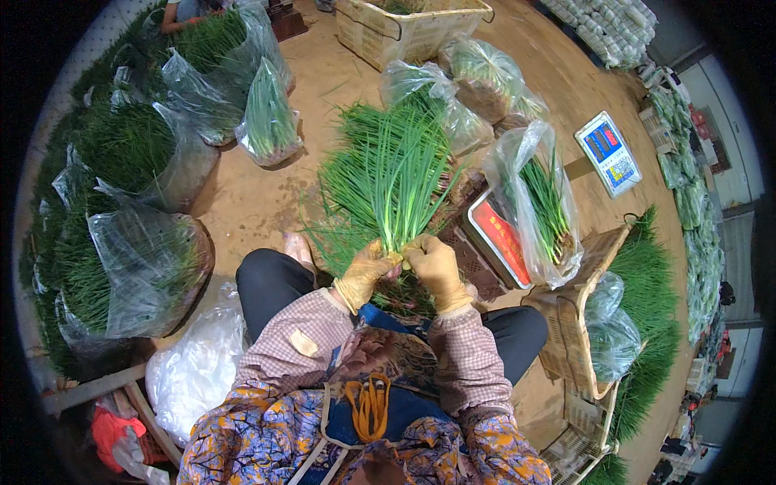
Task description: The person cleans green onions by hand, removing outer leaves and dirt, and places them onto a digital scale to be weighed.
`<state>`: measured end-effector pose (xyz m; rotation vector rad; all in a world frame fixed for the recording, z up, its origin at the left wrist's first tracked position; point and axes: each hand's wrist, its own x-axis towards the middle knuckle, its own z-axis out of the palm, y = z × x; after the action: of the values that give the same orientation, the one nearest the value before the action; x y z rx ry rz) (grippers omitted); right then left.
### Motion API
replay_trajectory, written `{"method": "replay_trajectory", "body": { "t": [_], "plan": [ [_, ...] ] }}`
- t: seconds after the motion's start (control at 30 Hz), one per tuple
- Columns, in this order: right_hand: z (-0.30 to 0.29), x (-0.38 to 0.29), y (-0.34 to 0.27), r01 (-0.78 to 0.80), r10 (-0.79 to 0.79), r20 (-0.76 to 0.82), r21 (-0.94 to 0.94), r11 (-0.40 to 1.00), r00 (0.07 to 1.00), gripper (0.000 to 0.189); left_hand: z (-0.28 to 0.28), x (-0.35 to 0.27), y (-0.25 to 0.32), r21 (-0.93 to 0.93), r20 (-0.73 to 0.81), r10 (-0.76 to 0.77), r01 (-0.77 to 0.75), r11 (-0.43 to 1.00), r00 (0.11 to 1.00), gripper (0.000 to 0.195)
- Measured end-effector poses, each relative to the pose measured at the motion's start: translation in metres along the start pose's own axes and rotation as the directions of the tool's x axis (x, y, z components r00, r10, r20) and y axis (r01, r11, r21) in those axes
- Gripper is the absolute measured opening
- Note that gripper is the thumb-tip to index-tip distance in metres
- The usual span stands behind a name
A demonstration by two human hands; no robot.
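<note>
My left hand (364, 273), in a yellowish rubber glove, grips a small bunch of green onions (397, 188) near the white stem ends. The leaves fan out away from me. My right hand (435, 270), gloved alike, has its fingers pinched at the base of the same bunch; the roots are mostly hidden. Beneath and beyond the bunch lies a large pile of green onions (348, 145). To the right, a clear plastic bag (506, 157) with green onions in it rests on a weighing scale's red platform (492, 227).
The scale's lit display (608, 154) stands farther right. Bagged green onions (142, 273) line the left side, near white plastic film (197, 364). Plastic crates are at the far side (418, 30) and the right (555, 327). Another person's arm (173, 24) shows at top left.
</note>
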<state>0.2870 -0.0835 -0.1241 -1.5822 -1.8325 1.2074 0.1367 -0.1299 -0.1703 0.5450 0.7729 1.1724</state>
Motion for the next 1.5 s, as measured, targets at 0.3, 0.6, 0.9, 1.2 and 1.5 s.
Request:
{"method": "replay_trajectory", "body": {
  "t": [0.3, 0.6, 0.9, 1.2, 1.5],
  "plan": [
    [0.038, 0.014, -0.006, 0.208, -0.339, -0.026, -0.744, 0.635, 0.94, 0.024, -0.003, 0.006, -0.027, 0.271, -0.185, 0.275, -0.22, 0.937, 0.943, 0.034],
    [0.024, -0.007, 0.029, -0.107, 0.18, -0.062, 0.602, 0.791, 0.982, 0.013, 0.009, 0.001, 0.0, 0.07, -0.202, 0.185, -0.174, 0.982, 0.962, 0.032],
    [-0.005, -0.019, 0.055, 0.125, 0.29, 0.356, -0.795, 0.594, 0.888, 0.028, 0.0, 0.0, 0.006, 0.047, -0.206, 0.076, -0.068, 0.997, 0.976, 0.026],
    [0.0, 0.067, -0.012, 0.011, 0.019, -0.179, 0.166, 0.986, 0.984, 0.015, -0.002, -0.003, 0.007, 0.077, -0.076, 0.024, -0.019, 0.997, 0.997, 0.032],
    [-0.004, 0.008, -0.012, 0.21, -0.242, -0.002, 0.505, 0.837, 0.97, 0.01, -0.002, 0.002, 0.003, -0.089, -0.112, 0.061, -0.072, 0.993, 0.992, 0.036]
  ]
}}
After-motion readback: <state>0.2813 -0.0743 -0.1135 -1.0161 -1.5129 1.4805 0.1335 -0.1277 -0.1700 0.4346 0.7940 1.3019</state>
